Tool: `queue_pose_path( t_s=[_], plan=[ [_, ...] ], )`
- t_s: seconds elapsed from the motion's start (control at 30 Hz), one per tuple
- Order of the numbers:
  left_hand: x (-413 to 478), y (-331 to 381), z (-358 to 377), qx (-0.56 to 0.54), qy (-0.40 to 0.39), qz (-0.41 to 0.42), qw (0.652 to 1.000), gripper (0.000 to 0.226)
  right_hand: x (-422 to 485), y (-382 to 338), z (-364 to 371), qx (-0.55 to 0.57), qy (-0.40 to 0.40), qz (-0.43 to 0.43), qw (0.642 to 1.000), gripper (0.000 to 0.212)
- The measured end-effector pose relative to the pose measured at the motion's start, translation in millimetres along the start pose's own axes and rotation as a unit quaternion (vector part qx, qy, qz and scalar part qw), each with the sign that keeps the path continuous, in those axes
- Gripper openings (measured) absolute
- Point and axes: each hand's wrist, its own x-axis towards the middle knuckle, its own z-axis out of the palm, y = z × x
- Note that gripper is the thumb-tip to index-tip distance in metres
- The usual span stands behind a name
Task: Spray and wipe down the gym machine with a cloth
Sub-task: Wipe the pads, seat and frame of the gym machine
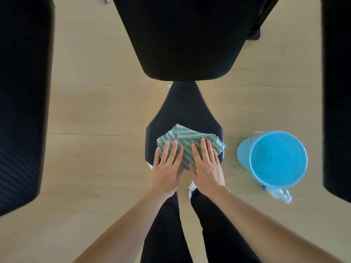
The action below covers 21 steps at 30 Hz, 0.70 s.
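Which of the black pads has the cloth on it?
The small seat pad nearest the person: the cloth lies on it under the left hand and right hand. The other pads are bare.

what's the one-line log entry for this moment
step: wipe | left hand: flat on cloth | right hand: flat on cloth | cloth on seat pad | bucket, spray bottle on floor

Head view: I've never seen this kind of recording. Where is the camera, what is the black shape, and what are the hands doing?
The camera sits on a person's head, looking down, so the arms entering from below are theirs. The left hand and right hand lie flat, fingers straight, pressing a green-and-white cloth onto the black seat pad of a gym machine; a larger black pad lies beyond. On the floor to the right are a blue bucket and a white spray bottle.
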Motion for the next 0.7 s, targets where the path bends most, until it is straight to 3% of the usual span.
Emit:
queue_pose_path(
  t_s=[0.1, 0.4, 0.7],
  plan=[
    [7, -2, -1, -0.019, 0.008, -0.002, 1.0, 0.058, 8, -3, -4, -0.008, 0.002, -0.015, 1.0, 0.06],
    [81, -45, -21, -0.007, -0.001, -0.013, 1.0, 0.06, 94, 6, -32, -0.052, -0.016, -0.033, 0.998, 0.067],
    [-8, -30, -7, -0.045, -0.001, -0.082, 0.996, 0.062, 18, -24, -4, -0.067, -0.036, -0.045, 0.996, 0.065]
  ],
)
